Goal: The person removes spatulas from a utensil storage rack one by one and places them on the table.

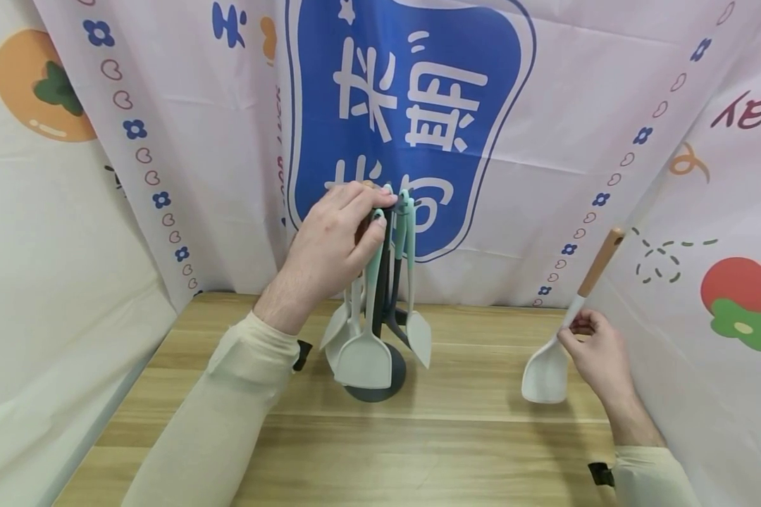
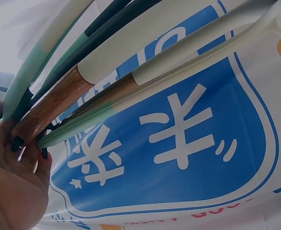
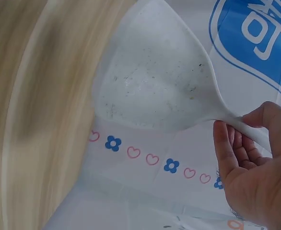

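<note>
A person's left hand (image 1: pixel 332 225) bends its fingers over the top of a dark grey, round-based utensil rack (image 1: pixel 398 370), thumb against a mint-green handle (image 1: pixel 373 264). The rack stands near the middle of the far edge of a light wood-grain table (image 1: pixel 450 451), hung with pale-bladed kitchen tools (image 1: pixel 364 362). Near the table's far right corner, the right hand (image 1: pixel 602 355) pinches the neck of a white spatula with a brown wooden handle (image 1: pixel 545 377), blade down, handle tilting up and right. Behind hangs white printed cloth (image 1: pixel 571 84)
</note>
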Motion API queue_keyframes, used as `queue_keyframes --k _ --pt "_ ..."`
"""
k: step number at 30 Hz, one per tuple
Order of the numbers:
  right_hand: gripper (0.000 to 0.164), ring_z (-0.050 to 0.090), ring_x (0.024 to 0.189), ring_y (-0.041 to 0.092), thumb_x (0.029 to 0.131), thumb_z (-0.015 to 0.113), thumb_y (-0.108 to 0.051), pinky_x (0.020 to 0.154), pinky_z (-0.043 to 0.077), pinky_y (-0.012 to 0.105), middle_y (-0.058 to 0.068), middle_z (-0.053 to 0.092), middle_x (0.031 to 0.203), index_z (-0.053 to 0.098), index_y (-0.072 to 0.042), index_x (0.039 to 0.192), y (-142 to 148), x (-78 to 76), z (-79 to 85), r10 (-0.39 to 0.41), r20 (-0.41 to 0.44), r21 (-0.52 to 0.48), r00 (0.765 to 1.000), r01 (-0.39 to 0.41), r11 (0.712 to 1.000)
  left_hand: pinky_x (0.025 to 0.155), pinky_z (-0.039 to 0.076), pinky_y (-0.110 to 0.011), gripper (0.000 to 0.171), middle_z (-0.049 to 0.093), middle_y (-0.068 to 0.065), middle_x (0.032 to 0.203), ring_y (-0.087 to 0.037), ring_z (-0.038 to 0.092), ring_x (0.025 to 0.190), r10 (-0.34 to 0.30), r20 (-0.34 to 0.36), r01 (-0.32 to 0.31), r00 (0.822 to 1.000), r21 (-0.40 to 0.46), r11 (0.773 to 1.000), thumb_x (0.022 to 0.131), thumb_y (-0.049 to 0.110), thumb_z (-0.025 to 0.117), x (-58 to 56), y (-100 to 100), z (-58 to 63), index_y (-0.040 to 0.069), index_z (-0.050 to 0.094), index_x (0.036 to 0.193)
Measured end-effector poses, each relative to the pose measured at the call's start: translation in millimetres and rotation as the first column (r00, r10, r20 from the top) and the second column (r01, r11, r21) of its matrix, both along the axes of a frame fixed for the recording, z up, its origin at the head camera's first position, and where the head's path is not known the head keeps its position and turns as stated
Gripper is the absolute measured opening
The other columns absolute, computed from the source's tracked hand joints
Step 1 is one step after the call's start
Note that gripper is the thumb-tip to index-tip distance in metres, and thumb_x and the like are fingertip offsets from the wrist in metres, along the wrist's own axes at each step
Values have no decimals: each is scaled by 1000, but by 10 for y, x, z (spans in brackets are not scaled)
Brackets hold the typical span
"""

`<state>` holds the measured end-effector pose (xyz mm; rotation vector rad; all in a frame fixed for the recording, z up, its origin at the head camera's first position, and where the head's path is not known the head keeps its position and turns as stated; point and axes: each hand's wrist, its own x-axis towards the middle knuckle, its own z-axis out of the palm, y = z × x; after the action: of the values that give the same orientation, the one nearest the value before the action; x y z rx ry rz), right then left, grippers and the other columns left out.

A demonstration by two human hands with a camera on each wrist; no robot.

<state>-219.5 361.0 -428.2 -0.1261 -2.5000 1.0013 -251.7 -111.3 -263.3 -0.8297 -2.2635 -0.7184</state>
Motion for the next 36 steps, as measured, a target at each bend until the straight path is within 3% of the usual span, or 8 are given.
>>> queue_keyframes --k 4,11,18,24,31,36 --pt "33 53 89 -21 103 76 -10 79 44 -1 29 81 120 70 9 130 154 -10 -55 17 36 55 999 -19 998 150 33 -53 44 71 -9 164 -31 61 162 -2 -4 2 1000 3 1000 121 31 52 4 7 -3 15 73 156" --pt "28 65 94 9 102 76 -12 75 43 6 25 81 114 71 6 122 368 -22 -118 10 104 161 995 -27 987 150 34 -53 44 72 -10 164 -32 62 162 -2 -11 2 1000 7 1000 120 31 52 4 20 -1 14 74 155" --pt "25 73 98 28 103 76 -11 69 49 13 28 78 111 69 7 118 552 -53 -152 10 175 200 984 -46 979 147 39 -49 45 73 -10 163 -30 63 161 -1 -23 1 1000 11 1000 120 32 51 -4 28 -5 13 74 154" --pt "25 73 93 28 103 75 -11 68 52 20 27 76 105 67 9 116 690 -50 -187 24 222 233 975 -77 969 147 39 -49 46 73 -10 163 -31 63 161 1 -17 -1 1000 8 1000 120 32 50 -12 35 -5 14 74 154" --pt "30 77 99 40 106 76 -14 73 56 29 29 76 106 66 12 118 858 -86 -253 44 294 248 955 -121 961 146 41 -50 45 73 -10 162 -31 64 159 5 -26 -4 1000 10 1000 119 30 51 -10 36 -3 13 74 154" --pt "28 74 92 32 105 77 -16 71 55 30 25 77 101 67 10 112 946 -99 -298 55 301 285 952 -144 948 147 39 -51 45 73 -10 162 -31 64 159 13 -21 -12 1000 15 1000 119 30 51 -4 29 -3 13 74 154"
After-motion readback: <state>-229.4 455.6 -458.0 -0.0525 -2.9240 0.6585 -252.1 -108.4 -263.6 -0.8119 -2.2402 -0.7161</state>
